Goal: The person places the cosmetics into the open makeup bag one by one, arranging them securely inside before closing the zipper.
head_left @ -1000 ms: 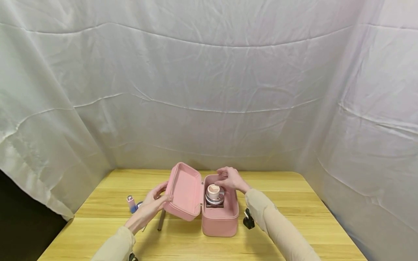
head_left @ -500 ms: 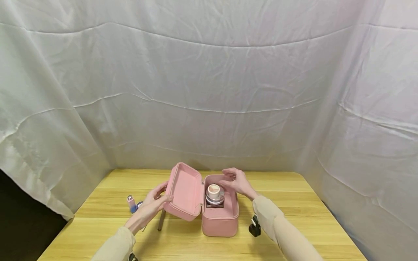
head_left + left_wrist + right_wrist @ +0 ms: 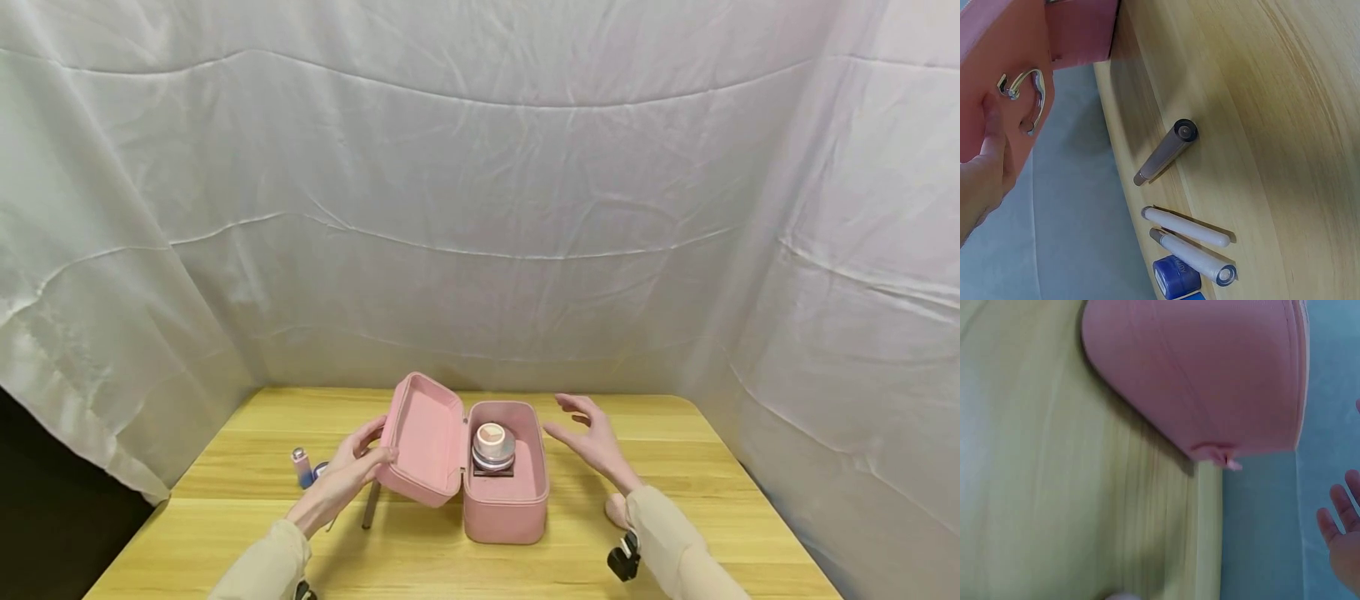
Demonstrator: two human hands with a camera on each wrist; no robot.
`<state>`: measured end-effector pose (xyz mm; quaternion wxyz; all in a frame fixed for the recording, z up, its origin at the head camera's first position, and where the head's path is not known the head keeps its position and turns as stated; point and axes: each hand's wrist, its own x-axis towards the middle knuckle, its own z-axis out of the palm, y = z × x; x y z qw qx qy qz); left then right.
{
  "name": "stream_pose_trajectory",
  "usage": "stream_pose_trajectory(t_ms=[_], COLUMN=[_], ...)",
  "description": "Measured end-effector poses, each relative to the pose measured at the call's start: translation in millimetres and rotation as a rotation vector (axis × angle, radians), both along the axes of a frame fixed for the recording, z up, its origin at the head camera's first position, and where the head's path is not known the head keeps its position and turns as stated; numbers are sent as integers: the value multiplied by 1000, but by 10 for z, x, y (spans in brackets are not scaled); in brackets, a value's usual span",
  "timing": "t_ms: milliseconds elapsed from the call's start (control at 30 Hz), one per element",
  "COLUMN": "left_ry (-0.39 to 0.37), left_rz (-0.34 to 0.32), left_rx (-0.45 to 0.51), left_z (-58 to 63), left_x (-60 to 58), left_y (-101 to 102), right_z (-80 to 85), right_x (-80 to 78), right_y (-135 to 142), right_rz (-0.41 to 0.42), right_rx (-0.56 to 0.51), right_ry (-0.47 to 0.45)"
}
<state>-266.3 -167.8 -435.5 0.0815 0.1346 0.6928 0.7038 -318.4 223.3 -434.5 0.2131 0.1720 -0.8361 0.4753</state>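
Note:
A pink makeup case stands on the table with its lid tipped back to the left. My left hand grips the lid's left edge, thumb on the inner side. In the left wrist view its fingers touch the outside of the lid beside a metal-fitted handle. Inside the case, a small round pot with a tri-coloured top sits on a silvery round container, above a dark flat square item. My right hand hovers right of the case, fingers spread, holding nothing.
Left of the lid lie a brownish tube, two pale slim tubes and a blue jar. A pink-and-blue bottle stands farther left. A rounded pink item lies by my right wrist. Pale curtains hang behind the table.
My right hand has drawn away from the pot and out of the case, moving right. The rounded pink item has come into view. My left hand and the lid have stayed put.

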Motion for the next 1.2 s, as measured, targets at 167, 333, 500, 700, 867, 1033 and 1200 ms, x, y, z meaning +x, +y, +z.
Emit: stream_pose_trajectory(t_ms=[167, 333, 500, 700, 867, 1033, 1200], left_ry=[1, -1, 8, 6, -4, -4, 3], left_rz=[2, 4, -7, -10, -9, -13, -25], left_rx=[7, 12, 4, 7, 3, -5, 2], left_z=[-14, -26, -22, -24, -35, -39, -34], left_x=[6, 11, 8, 6, 10, 11, 1], left_y=[-9, -12, -21, -21, -14, -17, -19], right_z=[-91, -204, -269, -296, -308, -359, -406], right_x=[146, 287, 365, 424, 518, 579, 615], right_y=[181, 388, 578, 786, 979, 1159, 1272], right_rz=[-23, -34, -33, -29, -13, 64, 128], right_rx=[49, 116, 161, 189, 173, 179, 182], right_ry=[46, -4, -85, -164, -315, -404, -445])
